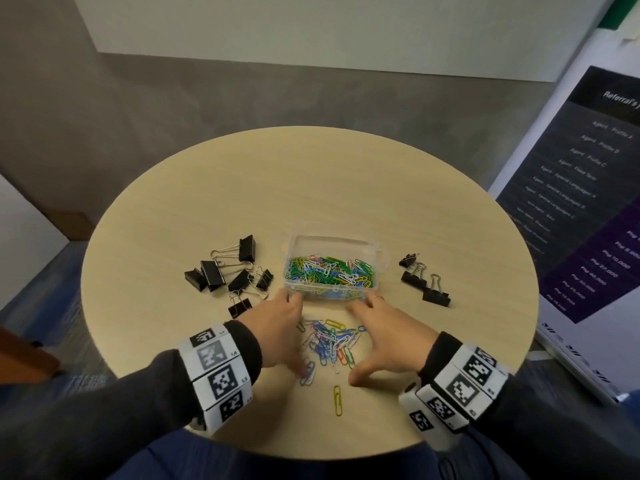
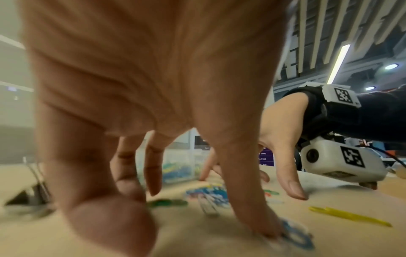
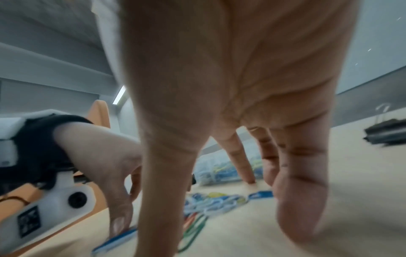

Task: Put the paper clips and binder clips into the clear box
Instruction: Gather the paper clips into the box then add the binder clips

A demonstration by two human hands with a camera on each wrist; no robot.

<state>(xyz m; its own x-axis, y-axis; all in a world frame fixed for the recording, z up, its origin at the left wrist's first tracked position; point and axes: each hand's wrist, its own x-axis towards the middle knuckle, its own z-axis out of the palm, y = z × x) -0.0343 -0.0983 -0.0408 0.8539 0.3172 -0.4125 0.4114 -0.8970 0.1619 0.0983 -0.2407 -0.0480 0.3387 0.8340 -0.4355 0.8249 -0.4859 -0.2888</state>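
1. Head view: we see one clear box [image 1: 332,268] mid-bench [image 1: 207,188], already holding many paper clips. A loose pile of clips [image 1: 330,341], too tangled to count, lies just in front of it, and one yellow clip [image 1: 337,400] lies apart nearer us. Six binder clips [image 1: 227,271] sit left of the box, three binder clips at right [image 1: 424,280]. Our left hand [image 1: 280,330] and right hand [image 1: 384,336] flank the pile, fingers spread, gripping nothing.
2. Left wrist view: straight fingers [image 2: 252,200] press down on the bench; the thumb tip touches a blurred blue clip [image 2: 294,234].
3. Right wrist view: straight fingers [image 3: 239,156] reach the bench near the box [image 3: 219,170]; one binder clip [image 3: 386,132] shows.
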